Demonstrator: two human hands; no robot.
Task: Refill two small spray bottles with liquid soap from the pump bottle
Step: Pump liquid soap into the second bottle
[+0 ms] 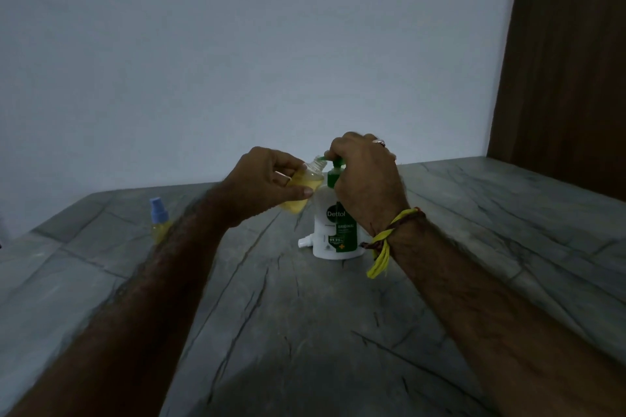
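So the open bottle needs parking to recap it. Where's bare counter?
Free: the counter right of the pump bottle, and the near stretch between the forearms. Crowded: around the loose sprayer cap at the pump bottle's left base. The capped spray bottle stands far left.

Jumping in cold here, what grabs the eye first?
Centre frame: the left hand tilts an uncapped small bottle of yellow liquid to the spout of the white pump bottle, whose pump the right hand covers. A capped spray bottle stands far left on the grey table.
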